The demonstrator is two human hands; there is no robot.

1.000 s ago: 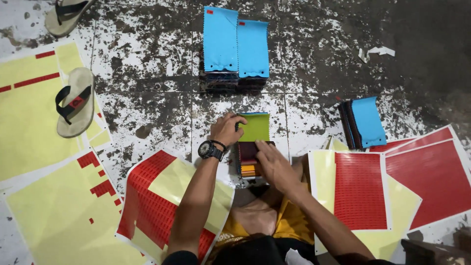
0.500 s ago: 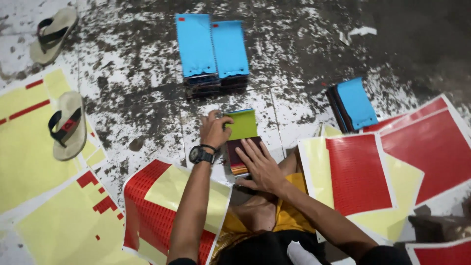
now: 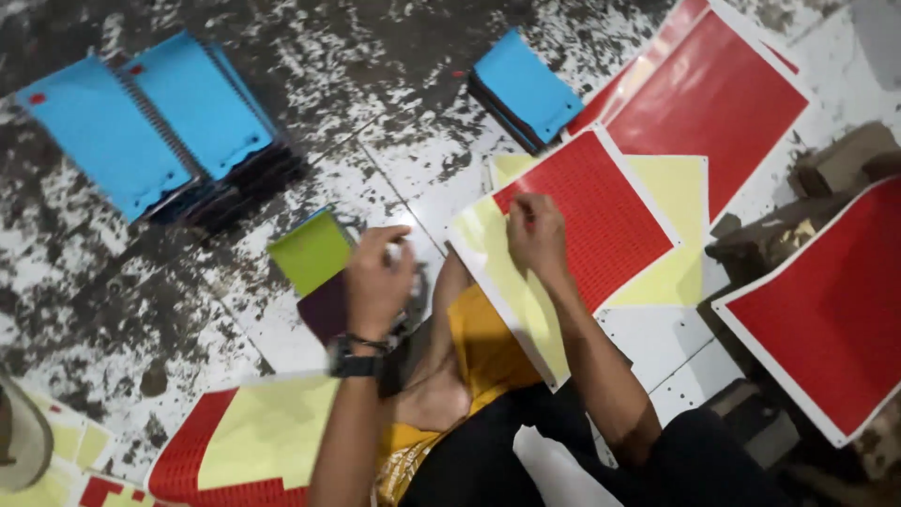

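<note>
My left hand (image 3: 375, 282), a black watch on its wrist, hovers over a small dark notebook stack (image 3: 322, 317). Its curled fingers meet the right edge of the raised green cover (image 3: 310, 252); the hand is blurred. To the right, my right hand (image 3: 535, 230) rests on a red sticker sheet (image 3: 601, 211) with a yellow backing. Thumb and fingertips are pinched together at the sheet's upper left part. The sheet lies across my lap, over my yellow shirt and dark trousers.
A spread pile of blue spiral notebooks (image 3: 141, 131) lies at the upper left, and a smaller blue stack (image 3: 526, 89) sits at the top middle. Large red sheets (image 3: 713, 94) (image 3: 826, 310) cover the right. A red and yellow sheet (image 3: 253, 441) and a sandal (image 3: 19, 441) lie at the lower left.
My right hand has left the notebook stack and moved right onto the red sticker sheet. My left hand stays at the green cover. The view has swung and moved closer.
</note>
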